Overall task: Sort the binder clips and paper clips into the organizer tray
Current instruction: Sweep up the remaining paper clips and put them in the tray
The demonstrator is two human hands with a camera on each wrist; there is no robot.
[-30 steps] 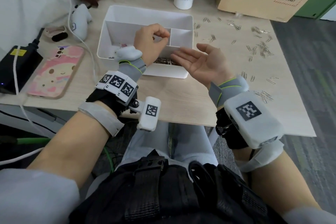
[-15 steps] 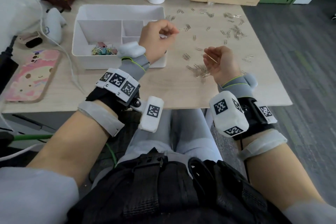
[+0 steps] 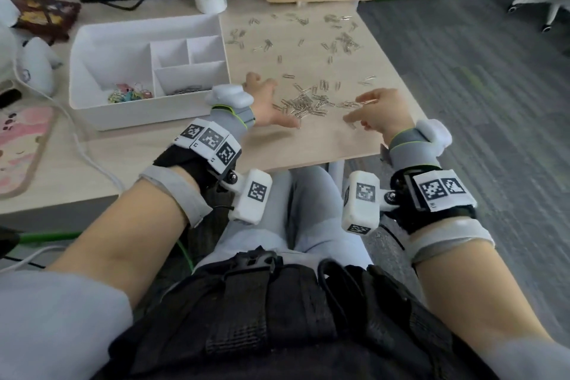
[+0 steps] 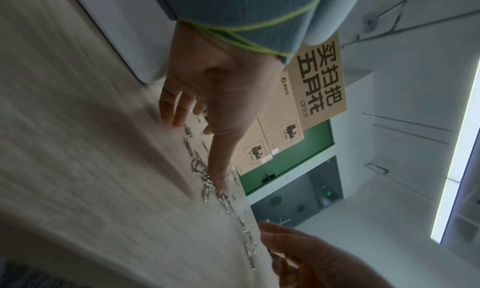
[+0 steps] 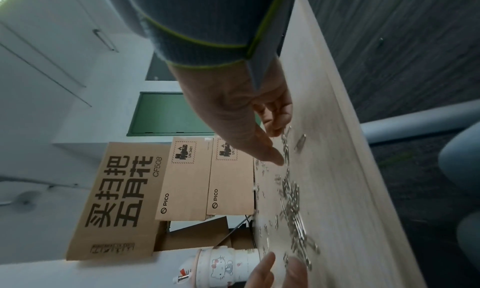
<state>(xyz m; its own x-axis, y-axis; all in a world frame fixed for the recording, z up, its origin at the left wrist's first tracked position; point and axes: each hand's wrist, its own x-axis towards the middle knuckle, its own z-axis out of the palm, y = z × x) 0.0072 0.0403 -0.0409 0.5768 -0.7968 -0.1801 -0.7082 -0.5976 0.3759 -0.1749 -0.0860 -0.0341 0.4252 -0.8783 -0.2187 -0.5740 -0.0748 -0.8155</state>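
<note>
Both hands lie spread on the table (image 3: 308, 145) flanking a paper clips (image 3: 303, 105) heap — left hand (image 3: 266, 102) grip loose, holding nothing; right hand (image 3: 381, 116) grip contents unclear. Organizer tray (image 3: 148, 114) sits just left.

Grey wristbands (image 3: 234, 120) edged green, white marker-tagged wrist cameras (image 3: 251, 196).

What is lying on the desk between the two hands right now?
A heap of silver paper clips lies on the desk between the left hand and the right hand. The head view shows it plainly.
</note>
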